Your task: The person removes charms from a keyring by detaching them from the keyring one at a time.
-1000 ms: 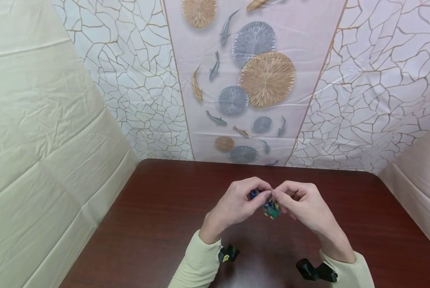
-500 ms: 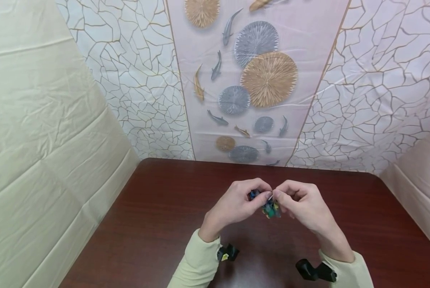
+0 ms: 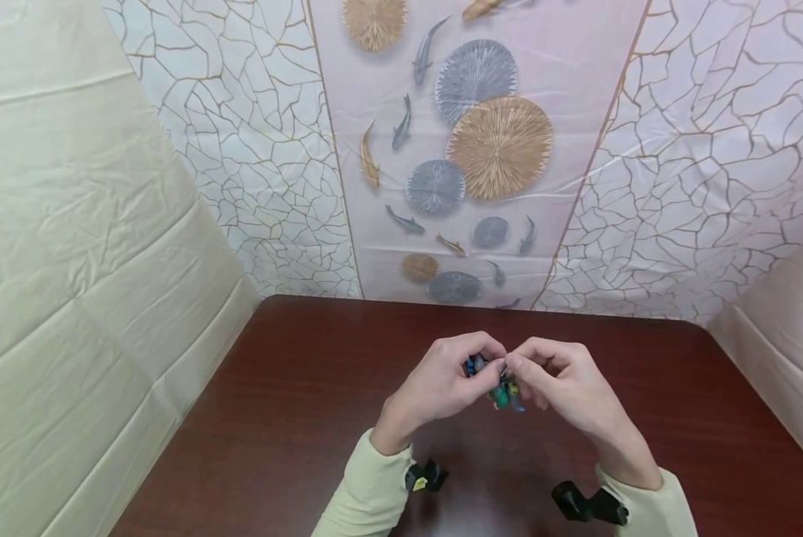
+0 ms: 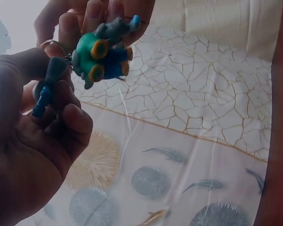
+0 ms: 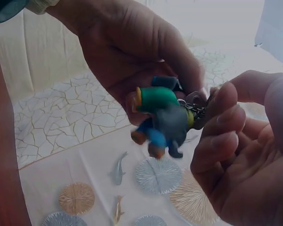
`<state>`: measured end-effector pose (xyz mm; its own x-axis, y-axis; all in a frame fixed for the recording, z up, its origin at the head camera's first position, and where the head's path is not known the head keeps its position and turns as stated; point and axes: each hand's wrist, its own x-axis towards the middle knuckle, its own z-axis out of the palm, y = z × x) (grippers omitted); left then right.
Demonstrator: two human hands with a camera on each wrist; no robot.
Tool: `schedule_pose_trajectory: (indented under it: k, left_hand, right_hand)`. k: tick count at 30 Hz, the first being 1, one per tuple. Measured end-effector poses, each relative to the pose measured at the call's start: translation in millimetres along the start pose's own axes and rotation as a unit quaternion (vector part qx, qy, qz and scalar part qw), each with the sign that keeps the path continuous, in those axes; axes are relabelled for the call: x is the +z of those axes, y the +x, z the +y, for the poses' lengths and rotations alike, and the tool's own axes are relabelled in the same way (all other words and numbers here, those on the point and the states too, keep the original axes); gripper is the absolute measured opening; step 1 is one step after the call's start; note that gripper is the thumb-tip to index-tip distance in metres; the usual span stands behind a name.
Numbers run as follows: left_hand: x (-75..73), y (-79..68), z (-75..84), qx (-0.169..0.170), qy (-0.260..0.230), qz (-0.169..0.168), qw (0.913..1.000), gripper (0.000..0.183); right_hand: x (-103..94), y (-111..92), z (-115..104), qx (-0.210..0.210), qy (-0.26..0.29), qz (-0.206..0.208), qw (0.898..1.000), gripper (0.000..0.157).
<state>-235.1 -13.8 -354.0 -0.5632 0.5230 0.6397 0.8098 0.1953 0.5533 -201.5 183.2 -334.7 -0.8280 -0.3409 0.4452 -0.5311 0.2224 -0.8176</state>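
Above the table, my left hand (image 3: 445,380) and my right hand (image 3: 569,382) meet fingertip to fingertip at a small metal key ring (image 4: 54,45). From it, by a short chain (image 5: 198,112), hangs a keychain figure (image 4: 88,52) in green, blue and grey with orange foot ends. The left thumb and fingers pinch the ring area, and a grey-and-blue piece (image 4: 49,84) lies against that hand's fingers. On the other side, the right thumb and index finger pinch the ring. Fingertips hide most of the ring, so its exact state cannot be seen.
A dark red-brown table (image 3: 294,403) lies below the hands. Behind it hangs a patterned cloth (image 3: 435,224) with fish and round motifs, and a cream cloth (image 3: 106,261) stands at the left. Black wrist cameras (image 3: 589,506) sit by both sleeves.
The dangling figure has turned and swung slightly beneath the fingers. Both hands keep nearly the same place, with only small finger shifts at the ring.
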Motion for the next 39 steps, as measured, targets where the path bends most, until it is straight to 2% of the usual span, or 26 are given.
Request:
schedule_pose_trajectory:
  k: [6,11,21,32,39]
  left_hand:
    - [1.0,0.8,-1.4,0.04,0.041,0.009,0.9983,0.006]
    - [1.3,0.7,-3.8,0.042,0.049,0.015,0.9978,0.005]
    - [0.2,0.2,-6.9,0.007,0.031,0.009,0.9994,0.004]
    - [0.5,-0.4,-11.7,-0.018,0.02,0.006,0.9996,0.004]
    - [-5.5,-6.4,-15.7,-0.072,-0.004,0.003,0.9974,0.007]
  right_hand:
    - [-3.4,0.2,-3.2,0.045,-0.015,-0.004,0.999,0.013]
    - [-4.2,-0.5,-3.9,0.055,-0.006,-0.002,0.998,0.01]
    - [-0.4,1.2,-2.3,0.053,-0.016,0.029,0.998,0.009]
    - [-1.3,4.4,2.3,0.062,0.014,0.047,0.997,0.012]
    - [-0.8,8.8,14.9,0.092,0.053,0.051,0.993,0.021]
